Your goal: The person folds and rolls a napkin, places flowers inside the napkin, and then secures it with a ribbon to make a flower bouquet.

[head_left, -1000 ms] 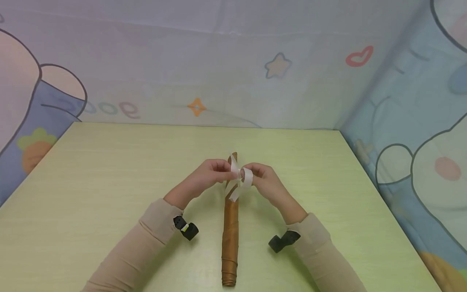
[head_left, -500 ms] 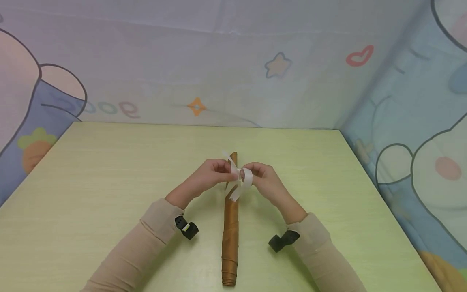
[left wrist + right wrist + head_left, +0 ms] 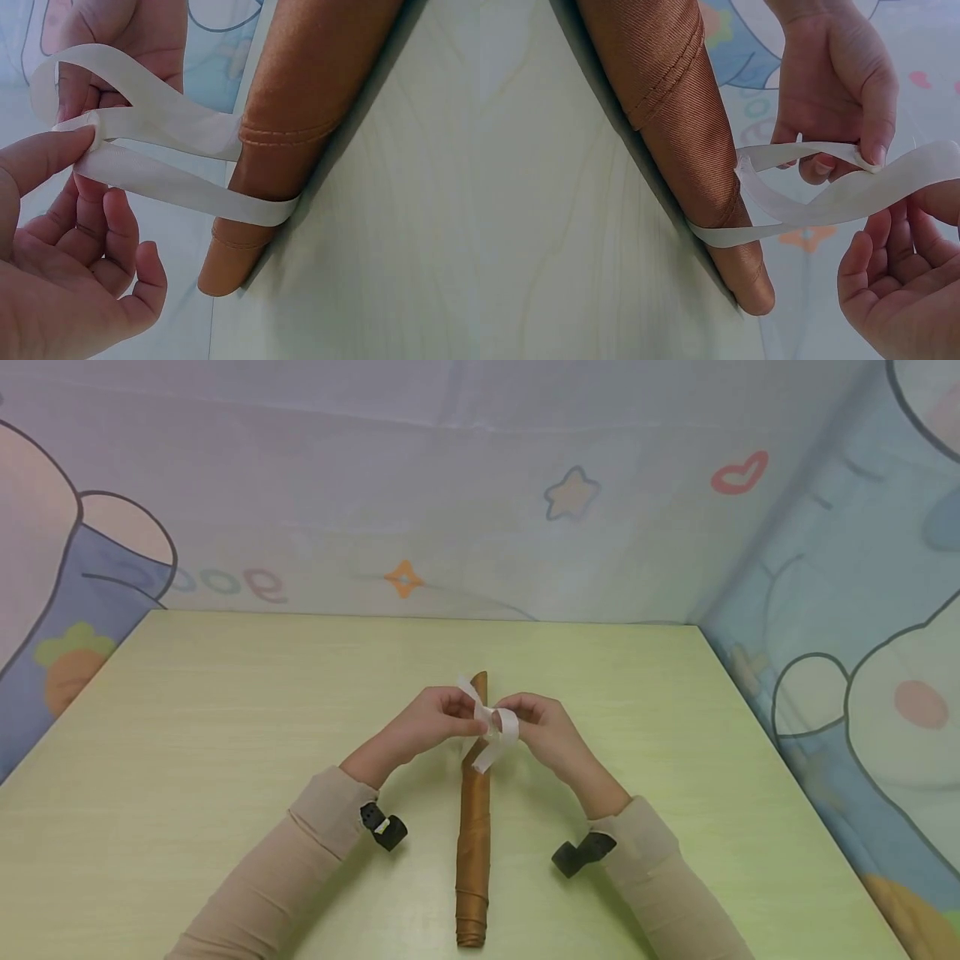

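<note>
A brown rolled-up cloth bundle with stitched seams lies lengthwise on the table, its slim end farthest from me. White ribbon passes round it near that far end and rises in loops. My left hand pinches the ribbon between thumb and forefinger; the left wrist view shows a small gathered fold under the thumb. Opposite, my right hand holds the looped side of the ribbon with curled fingers, its thumb tip partly hidden in the right wrist view. One loose ribbon tail hangs over the bundle, another sticks up by the left fingers.
The pale wooden table reaches back to a printed cloth backdrop, with another cloth along the right side. Small black wrist cameras hang beneath both beige sleeves, close over the tabletop.
The ribbon tail by the left fingers now leans out to the upper left, and the strip across the bundle's left side shows less. Both hands stay nearly in place.
</note>
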A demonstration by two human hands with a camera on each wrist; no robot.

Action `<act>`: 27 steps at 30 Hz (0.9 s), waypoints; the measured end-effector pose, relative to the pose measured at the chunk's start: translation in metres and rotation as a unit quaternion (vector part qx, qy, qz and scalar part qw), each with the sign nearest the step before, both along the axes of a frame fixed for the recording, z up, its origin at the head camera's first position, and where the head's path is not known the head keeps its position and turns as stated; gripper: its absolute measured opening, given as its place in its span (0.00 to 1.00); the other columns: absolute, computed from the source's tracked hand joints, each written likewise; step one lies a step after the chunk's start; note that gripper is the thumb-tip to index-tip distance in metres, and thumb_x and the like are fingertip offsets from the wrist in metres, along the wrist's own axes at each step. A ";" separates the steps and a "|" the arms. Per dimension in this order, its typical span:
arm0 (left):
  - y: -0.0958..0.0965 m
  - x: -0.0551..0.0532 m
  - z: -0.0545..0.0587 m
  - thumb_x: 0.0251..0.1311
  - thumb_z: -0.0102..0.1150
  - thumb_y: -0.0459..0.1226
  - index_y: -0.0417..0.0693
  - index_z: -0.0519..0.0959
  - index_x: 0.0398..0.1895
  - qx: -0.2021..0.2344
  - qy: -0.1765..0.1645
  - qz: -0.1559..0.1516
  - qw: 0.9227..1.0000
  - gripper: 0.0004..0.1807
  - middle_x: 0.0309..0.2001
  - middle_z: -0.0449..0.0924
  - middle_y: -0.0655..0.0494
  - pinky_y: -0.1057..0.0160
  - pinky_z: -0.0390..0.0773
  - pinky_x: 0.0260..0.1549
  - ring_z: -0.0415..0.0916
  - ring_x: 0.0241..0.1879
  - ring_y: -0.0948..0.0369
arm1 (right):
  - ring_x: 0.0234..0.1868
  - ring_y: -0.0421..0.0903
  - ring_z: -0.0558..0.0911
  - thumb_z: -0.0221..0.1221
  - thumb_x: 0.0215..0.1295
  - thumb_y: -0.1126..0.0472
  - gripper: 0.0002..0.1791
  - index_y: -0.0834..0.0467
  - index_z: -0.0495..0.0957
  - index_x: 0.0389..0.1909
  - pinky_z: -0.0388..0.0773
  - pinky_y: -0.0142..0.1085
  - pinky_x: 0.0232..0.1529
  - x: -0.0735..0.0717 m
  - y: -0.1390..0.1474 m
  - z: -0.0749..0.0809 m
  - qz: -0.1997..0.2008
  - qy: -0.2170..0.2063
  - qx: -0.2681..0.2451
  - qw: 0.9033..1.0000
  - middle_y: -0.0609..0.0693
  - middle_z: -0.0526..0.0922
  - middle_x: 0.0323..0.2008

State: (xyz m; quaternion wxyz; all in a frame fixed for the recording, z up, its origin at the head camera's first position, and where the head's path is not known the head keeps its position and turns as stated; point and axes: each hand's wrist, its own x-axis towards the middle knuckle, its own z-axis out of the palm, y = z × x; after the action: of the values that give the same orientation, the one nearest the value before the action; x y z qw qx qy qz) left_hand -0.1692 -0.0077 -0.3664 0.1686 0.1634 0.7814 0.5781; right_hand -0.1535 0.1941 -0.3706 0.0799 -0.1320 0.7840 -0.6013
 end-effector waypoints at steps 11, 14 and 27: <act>0.001 0.002 0.000 0.59 0.61 0.34 0.39 0.79 0.38 -0.010 0.003 0.006 1.000 0.07 0.34 0.80 0.55 0.49 0.74 0.49 0.75 0.39 0.60 | 0.45 0.45 0.79 0.59 0.66 0.64 0.12 0.67 0.78 0.46 0.73 0.41 0.50 0.001 -0.001 0.001 0.005 0.004 -0.004 1.000 0.54 0.82 0.43; 0.001 0.002 0.000 0.60 0.60 0.33 0.39 0.78 0.38 -0.006 0.006 0.005 1.000 0.06 0.36 0.80 0.54 0.49 0.74 0.49 0.75 0.40 0.59 | 0.45 0.46 0.79 0.59 0.66 0.63 0.13 0.67 0.78 0.47 0.73 0.42 0.51 0.001 -0.002 0.001 0.005 0.001 -0.004 1.000 0.54 0.82 0.44; 0.003 0.000 -0.002 0.60 0.60 0.33 0.40 0.76 0.40 -0.009 0.024 0.002 1.000 0.07 0.44 0.82 0.48 0.52 0.75 0.48 0.77 0.44 0.57 | 0.48 0.47 0.78 0.59 0.67 0.62 0.13 0.66 0.78 0.47 0.72 0.44 0.53 0.000 -0.001 0.001 0.004 0.001 -0.007 1.000 0.55 0.82 0.45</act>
State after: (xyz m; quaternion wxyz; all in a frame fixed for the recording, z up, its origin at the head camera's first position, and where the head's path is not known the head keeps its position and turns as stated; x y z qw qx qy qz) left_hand -0.1696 -0.0046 -0.3688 0.1502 0.1744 0.7906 0.5674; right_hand -0.1532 0.1934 -0.3700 0.0809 -0.1365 0.7795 -0.6060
